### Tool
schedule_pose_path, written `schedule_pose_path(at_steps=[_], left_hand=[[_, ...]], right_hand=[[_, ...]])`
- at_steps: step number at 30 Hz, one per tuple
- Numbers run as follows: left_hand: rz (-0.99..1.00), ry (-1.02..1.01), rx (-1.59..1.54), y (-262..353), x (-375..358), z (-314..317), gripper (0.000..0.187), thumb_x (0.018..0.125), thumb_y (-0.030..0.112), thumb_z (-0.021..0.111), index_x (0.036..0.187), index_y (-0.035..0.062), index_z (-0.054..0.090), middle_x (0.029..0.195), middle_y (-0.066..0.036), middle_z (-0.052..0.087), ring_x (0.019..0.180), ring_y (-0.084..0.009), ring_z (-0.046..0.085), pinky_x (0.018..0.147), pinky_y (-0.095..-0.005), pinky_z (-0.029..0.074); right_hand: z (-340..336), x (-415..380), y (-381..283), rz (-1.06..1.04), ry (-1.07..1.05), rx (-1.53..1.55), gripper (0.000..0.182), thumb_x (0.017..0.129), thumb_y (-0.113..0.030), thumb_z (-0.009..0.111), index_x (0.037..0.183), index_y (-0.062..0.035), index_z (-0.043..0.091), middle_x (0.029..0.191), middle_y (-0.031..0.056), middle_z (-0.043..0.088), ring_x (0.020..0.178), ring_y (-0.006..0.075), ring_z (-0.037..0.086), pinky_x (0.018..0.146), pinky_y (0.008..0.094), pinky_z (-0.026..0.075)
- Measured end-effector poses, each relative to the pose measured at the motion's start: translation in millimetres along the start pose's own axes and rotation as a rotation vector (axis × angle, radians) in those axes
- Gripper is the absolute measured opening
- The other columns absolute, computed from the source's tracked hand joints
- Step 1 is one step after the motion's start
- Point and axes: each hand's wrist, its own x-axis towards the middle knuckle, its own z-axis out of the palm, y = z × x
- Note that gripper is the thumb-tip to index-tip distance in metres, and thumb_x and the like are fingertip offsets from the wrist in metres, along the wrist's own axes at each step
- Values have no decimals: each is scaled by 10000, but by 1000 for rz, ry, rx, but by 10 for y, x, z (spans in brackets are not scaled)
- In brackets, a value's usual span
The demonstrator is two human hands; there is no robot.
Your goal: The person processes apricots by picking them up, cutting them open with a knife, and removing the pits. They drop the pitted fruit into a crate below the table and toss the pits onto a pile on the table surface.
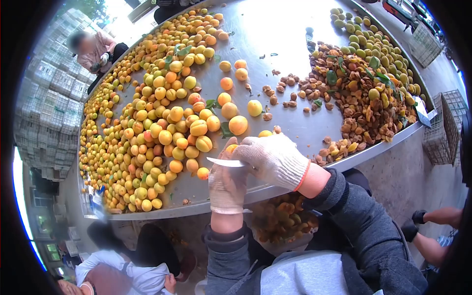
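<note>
My left hand [227,189], in a white knit glove, is closed around an apricot [232,148]; only a bit of its orange skin shows above the fingers. My right hand [275,160], gloved too, grips a knife whose pale blade [225,162] points left across the left hand. The knife's handle is hidden in the fingers. Just beyond the right hand lie another apricot [265,133] and a brown pit [277,129]. Loose apricots [238,125] sit on the metal table [290,125] in front of both hands.
A big heap of apricots [147,132] covers the table's left side. Brown pits and scraps [364,105] pile up at right, with greener fruit [383,49] behind. Below the edge stands a container of apricot halves [285,219]. People sit at left; crates [442,128] stand at right.
</note>
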Motion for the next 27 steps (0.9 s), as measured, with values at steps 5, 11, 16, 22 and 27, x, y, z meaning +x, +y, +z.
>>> schedule_pose_path(at_steps=[5, 11, 16, 22, 27], left_hand=[[-233, 83, -719, 226, -30, 91, 371, 922, 185, 623, 1233, -3, 549, 1110, -141, 629, 1035, -269, 626, 868, -418, 541], [-207, 108, -716, 168, -28, -20, 334, 915, 231, 651, 1168, 21, 594, 1049, -111, 637, 937, -248, 651, 794, -383, 566], [-293, 183, -510, 243, -46, -47, 337, 935, 317, 614, 1156, 62, 608, 1034, -72, 624, 898, -188, 615, 709, -316, 528], [-313, 98, -569, 136, -37, -157, 398, 940, 388, 588, 1212, 97, 586, 1057, -44, 617, 917, -195, 606, 704, -301, 519], [-336, 54, -428, 176, -150, 112, 402, 878, 306, 684, 1167, 38, 606, 1098, -92, 634, 816, -171, 635, 632, -271, 517]], right_hand=[[-321, 112, 270, 309, 173, 221, 225, 801, -134, 707, 999, -43, 651, 826, 167, 642, 765, 329, 654, 670, 381, 514], [57, 78, 563, 364, -103, -281, 288, 754, -189, 725, 979, -31, 641, 1016, 157, 635, 855, 354, 658, 762, 424, 532], [149, 176, 503, 486, -246, -305, 268, 755, -179, 715, 965, -32, 636, 1030, 168, 627, 857, 366, 652, 765, 417, 532], [-185, 117, 359, 415, -108, 72, 311, 738, -175, 753, 971, -8, 634, 904, 151, 639, 832, 291, 654, 744, 363, 520], [-177, -23, 169, 178, 121, 435, 359, 762, -120, 768, 1073, 9, 644, 887, 73, 638, 772, 135, 597, 705, 278, 504]])
